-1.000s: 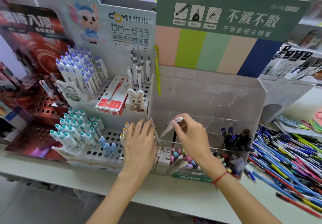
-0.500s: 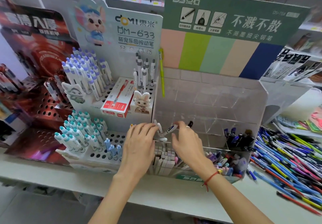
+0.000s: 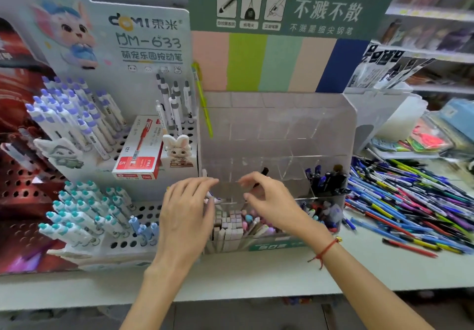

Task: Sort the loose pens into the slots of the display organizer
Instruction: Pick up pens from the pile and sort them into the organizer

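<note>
Display organizer (image 3: 277, 134) at centre of the bench (image 3: 256, 273), perforated pen stand (image 3: 143, 209) just left of it, boxed pens (image 3: 139, 150) on that stand, loose pens (image 3: 410, 201) heaped right of the organizer, both hands at its front slots

Left hand (image 3: 186, 209) and right hand (image 3: 272, 201): both bare, forearms uncovered to the lower frame edge, no sleeves visible. Right wrist: thin red string bracelet (image 3: 324, 250) carrying a small gold-coloured bead, loose ends trailing. Fingers slender, nails short.
</note>
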Motion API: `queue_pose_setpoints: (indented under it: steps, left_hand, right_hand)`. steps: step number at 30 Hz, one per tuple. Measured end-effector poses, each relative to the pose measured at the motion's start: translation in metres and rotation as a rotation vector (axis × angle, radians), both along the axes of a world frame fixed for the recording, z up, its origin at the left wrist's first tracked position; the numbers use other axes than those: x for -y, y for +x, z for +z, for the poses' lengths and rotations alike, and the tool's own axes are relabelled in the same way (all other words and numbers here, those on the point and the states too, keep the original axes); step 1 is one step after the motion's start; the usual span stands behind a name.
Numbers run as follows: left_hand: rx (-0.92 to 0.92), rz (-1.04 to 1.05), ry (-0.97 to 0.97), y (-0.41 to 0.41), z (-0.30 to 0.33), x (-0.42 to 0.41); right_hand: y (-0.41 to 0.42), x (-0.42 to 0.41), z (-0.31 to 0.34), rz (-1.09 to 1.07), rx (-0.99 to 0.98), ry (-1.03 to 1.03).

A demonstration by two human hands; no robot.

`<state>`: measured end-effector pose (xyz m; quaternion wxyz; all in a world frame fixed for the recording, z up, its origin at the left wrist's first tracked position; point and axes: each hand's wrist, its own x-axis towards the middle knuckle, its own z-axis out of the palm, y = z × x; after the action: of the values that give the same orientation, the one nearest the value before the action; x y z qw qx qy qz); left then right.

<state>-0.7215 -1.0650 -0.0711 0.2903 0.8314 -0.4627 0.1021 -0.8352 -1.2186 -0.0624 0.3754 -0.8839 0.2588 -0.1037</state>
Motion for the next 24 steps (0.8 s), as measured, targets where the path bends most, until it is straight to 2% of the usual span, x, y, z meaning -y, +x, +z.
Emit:
queue_pose_setpoints:
  steps: [4,8,12,15,18,20,24]
  left_hand:
    - [-0.021,-0.126,0.002,-0.033,0.023,0.025]
    - [0.055,-0.308,0.094,-0.082,0.026,0.077]
    - [0.187,-0.516,0.182,-0.146,0.01,0.152]
    - [0.212,-0.57,0.234,-0.198,-0.007,0.206]
    - [0.205,-0.604,0.321,-0.236,-0.037,0.255]
    - [0.159,-0.567,0.447,-0.253,-0.058,0.281]
    - [0.128,-0.425,0.885,-0.263,-0.096,0.3]
  right_hand:
    - [-0.059,0.033,0.013,0.015,-0.014,-0.018]
    - [-0.133,0.077,0.016,-0.001,-0.154,-0.071]
    - [-0.216,0.134,0.0,-0.052,-0.417,-0.224]
    - [-0.27,0.183,-0.028,-0.089,-0.62,-0.345]
    - [-0.307,0.222,-0.056,-0.079,-0.731,-0.411]
    - [-0.323,0.24,-0.068,-0.048,-0.78,-0.424]
    - [-0.349,0.263,-0.089,-0.022,-0.783,-0.434]
